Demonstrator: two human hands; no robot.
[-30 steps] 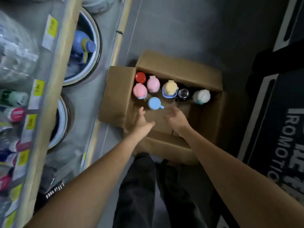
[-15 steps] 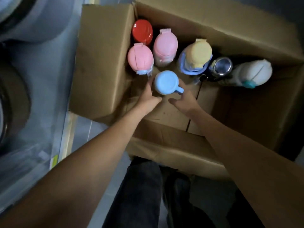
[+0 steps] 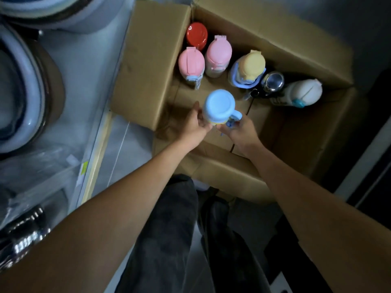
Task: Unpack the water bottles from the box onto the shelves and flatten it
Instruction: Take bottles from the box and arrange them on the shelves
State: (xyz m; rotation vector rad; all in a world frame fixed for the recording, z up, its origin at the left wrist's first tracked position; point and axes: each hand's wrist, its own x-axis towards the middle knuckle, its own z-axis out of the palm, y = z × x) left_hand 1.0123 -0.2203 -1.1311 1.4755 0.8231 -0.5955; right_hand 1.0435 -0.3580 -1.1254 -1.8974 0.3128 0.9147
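Head camera looks straight down into an open cardboard box (image 3: pixel 275 41) on the floor. Seven bottles show in all. Six are at the far side of the box: one with a red lid (image 3: pixel 196 35) in the far left corner, two with pink lids (image 3: pixel 191 64) (image 3: pixel 219 53) just beside it, one with a yellow lid (image 3: pixel 251 65) in the middle, one dark one with a shiny silver top (image 3: pixel 273 81), and one white one (image 3: pixel 302 92) tipped over toward the right wall. The seventh, the blue bottle (image 3: pixel 219 106), is over the near part of the box, apart from the others. Both hands hold it. The left hand (image 3: pixel 195 125) wraps its fingers round the left side. The right hand (image 3: pixel 241 132) grips the side with the little handle. Left of the box are shelves with two big round bowls (image 3: pixel 31 92). Near the box, the person's two dark trouser legs (image 3: pixel 169 229) show.
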